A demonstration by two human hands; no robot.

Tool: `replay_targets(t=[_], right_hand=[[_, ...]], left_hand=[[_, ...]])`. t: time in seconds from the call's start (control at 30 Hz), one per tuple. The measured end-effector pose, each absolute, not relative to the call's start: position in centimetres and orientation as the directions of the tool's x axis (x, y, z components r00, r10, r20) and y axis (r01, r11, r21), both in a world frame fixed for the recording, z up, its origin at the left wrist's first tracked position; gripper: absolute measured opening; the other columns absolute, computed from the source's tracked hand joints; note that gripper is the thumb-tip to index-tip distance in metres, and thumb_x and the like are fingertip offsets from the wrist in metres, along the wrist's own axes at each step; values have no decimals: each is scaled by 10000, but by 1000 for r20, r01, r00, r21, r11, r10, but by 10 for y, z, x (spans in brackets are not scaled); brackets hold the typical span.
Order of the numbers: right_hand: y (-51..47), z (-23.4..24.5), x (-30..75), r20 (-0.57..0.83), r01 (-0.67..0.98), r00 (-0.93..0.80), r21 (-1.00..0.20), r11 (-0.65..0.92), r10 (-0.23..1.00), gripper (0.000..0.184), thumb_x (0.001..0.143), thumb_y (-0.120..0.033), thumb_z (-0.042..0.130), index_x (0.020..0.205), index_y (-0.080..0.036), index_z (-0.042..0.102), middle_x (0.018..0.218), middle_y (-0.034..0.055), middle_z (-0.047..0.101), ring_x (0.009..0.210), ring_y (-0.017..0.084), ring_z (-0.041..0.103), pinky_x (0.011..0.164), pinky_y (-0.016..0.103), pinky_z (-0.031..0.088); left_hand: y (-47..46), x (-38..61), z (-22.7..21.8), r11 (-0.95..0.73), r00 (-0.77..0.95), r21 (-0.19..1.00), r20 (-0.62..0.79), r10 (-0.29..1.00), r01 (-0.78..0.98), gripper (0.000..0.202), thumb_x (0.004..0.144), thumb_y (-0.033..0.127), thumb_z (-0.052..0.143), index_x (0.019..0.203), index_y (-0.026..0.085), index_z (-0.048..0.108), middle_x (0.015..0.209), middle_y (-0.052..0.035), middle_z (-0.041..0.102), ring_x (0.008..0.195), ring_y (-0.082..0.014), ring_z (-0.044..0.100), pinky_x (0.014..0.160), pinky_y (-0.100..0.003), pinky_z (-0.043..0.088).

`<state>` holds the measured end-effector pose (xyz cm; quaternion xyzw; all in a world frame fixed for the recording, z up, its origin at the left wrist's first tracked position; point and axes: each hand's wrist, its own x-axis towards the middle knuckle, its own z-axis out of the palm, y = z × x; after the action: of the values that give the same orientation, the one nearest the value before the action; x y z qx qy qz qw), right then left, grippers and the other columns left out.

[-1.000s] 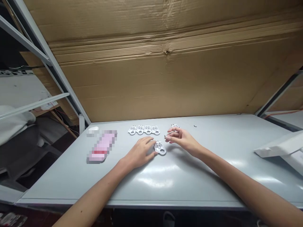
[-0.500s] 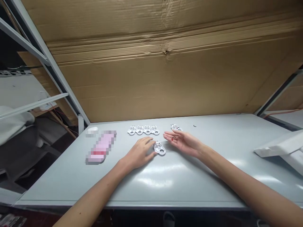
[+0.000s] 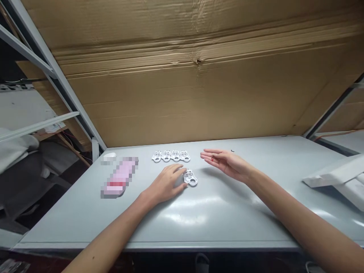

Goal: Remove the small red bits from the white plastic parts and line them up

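One white plastic bracket (image 3: 190,178) with a round ring at its lower end lies in front of me on the table. My left hand (image 3: 166,182) rests at its left side, index finger and thumb touching its upper and lower edges. To the right, my right hand (image 3: 227,163) hovers over the table with its fingers stretched out and palm turned partly up. A small red spot shows on its fingers; I cannot make out what it is. Behind the left hand stands a row of several matching white brackets (image 3: 171,156), side by side.
A blurred-out pink object (image 3: 121,176) and a small white object (image 3: 109,156) lie on the left. A small black curved piece (image 3: 232,151) is near the back. White packaging (image 3: 335,172) sits at the right. Cardboard (image 3: 199,102) walls off the back of the grey table (image 3: 227,223).
My right hand has risen and moved slightly right and back, now covering the spot where another white bracket showed. My left hand and its bracket have stayed almost still.
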<state>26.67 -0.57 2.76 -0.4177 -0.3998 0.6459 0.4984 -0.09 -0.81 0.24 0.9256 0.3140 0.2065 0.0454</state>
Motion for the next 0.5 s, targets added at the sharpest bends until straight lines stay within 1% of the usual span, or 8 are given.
replay_targets(t=[0.07, 0.13, 0.2, 0.27, 0.33, 0.37, 0.43, 0.5], right_hand=[[-2, 30, 280, -80, -152, -66, -984, -89, 995, 240, 859, -183, 613, 1083, -186, 697, 1187, 107, 712, 1155, 243, 650, 1038, 369, 510], [0, 29, 292, -11, 73, 3, -997, -11, 1000, 268, 853, -226, 629, 1113, -222, 691, 1187, 86, 712, 1130, 266, 658, 981, 402, 533], [2, 22, 300, 89, 314, -7, -946, 87, 996, 279, 840, -233, 625, 1110, -250, 697, 1220, 68, 695, 1128, 291, 649, 936, 437, 542], [2, 12, 305, 171, 479, -97, -856, 197, 980, 295, 820, -208, 608, 1089, -269, 713, 1212, 55, 696, 1111, 298, 645, 937, 466, 526], [2, 4, 307, 214, 562, -189, -777, 285, 958, 333, 787, -177, 600, 1076, -288, 725, 1153, 42, 716, 1062, 293, 654, 949, 482, 508], [2, 1, 307, 228, 583, -222, -748, 317, 948, 351, 773, -167, 598, 1074, -294, 728, 1127, 38, 724, 1038, 291, 657, 952, 486, 502], [2, -1, 307, 246, 606, -265, -710, 360, 932, 369, 764, -163, 586, 1077, -296, 731, 1111, 35, 730, 1023, 295, 656, 954, 495, 495], [2, 1, 307, 286, 614, -259, -689, 386, 923, 365, 773, -172, 572, 1078, -293, 731, 1149, 32, 722, 1069, 303, 641, 980, 501, 478]], left_hand=[[-9, -1, 5, -817, 730, 225, 369, 575, 530, 399, 918, 318, 622, 1295, 195, 572, 1359, -137, 559, 1277, -300, 514, 1062, -445, 445], [-11, -1, 9, -841, 750, 238, 382, 541, 486, 351, 929, 304, 602, 1266, 209, 602, 1344, -123, 578, 1250, -280, 541, 1043, -429, 462], [-11, -1, 12, -866, 780, 249, 376, 500, 434, 275, 943, 283, 575, 1199, 215, 648, 1288, -104, 626, 1188, -253, 588, 1016, -407, 480], [-11, -2, 14, -884, 812, 260, 356, 462, 389, 221, 947, 283, 567, 1121, 220, 689, 1202, -81, 681, 1148, -238, 614, 1012, -390, 481], [-11, -2, 16, -893, 835, 264, 333, 438, 363, 207, 945, 300, 577, 1090, 227, 705, 1143, -67, 709, 1165, -242, 608, 1026, -387, 471], [-10, -3, 16, -895, 842, 263, 323, 433, 360, 216, 943, 312, 582, 1100, 229, 704, 1148, -66, 709, 1192, -248, 593, 1039, -391, 464], [-10, -4, 16, -894, 850, 254, 295, 435, 370, 262, 940, 340, 589, 1154, 226, 688, 1227, -76, 681, 1258, -265, 550, 1071, -408, 440], [-11, -3, 15, -887, 857, 242, 253, 449, 394, 354, 937, 375, 597, 1250, 216, 642, 1348, -90, 612, 1332, -283, 485, 1112, -435, 400]])
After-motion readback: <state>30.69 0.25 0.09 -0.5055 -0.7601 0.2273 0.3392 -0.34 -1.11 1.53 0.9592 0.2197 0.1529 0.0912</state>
